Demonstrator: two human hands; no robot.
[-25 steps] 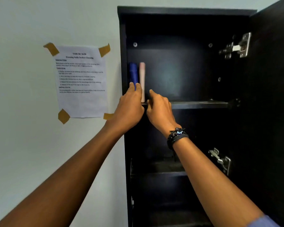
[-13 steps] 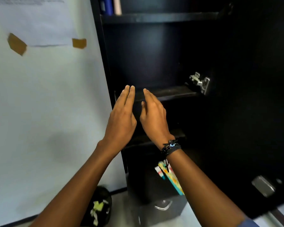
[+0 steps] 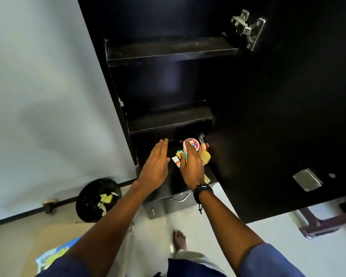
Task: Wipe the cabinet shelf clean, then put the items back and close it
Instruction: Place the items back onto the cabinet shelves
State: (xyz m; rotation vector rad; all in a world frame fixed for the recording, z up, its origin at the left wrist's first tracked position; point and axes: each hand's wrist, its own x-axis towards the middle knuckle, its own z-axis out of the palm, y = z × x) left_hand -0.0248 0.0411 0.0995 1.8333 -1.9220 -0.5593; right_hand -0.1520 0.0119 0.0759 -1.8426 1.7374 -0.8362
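Observation:
The black cabinet stands open with two bare dark shelves one above the other. Below them a small heap of items lies on a lower dark surface: a round white tub with a red-patterned lid, a yellow sponge-like piece, and colourful packets. My right hand, with a dark bracelet on the wrist, hovers flat over these items, fingers straight, reaching the tub. My left hand is stretched out flat just left of them, holding nothing.
The open cabinet door fills the right side, with hinges and a metal plate. A grey metal box with a handle sits under the items. A black waste bin with paper stands by the wall. A bare foot is on the floor.
The view has dropped from the upper shelf with the blue and pink bottles to the cabinet's lower part. Both hands came down from that shelf to the pile of items.

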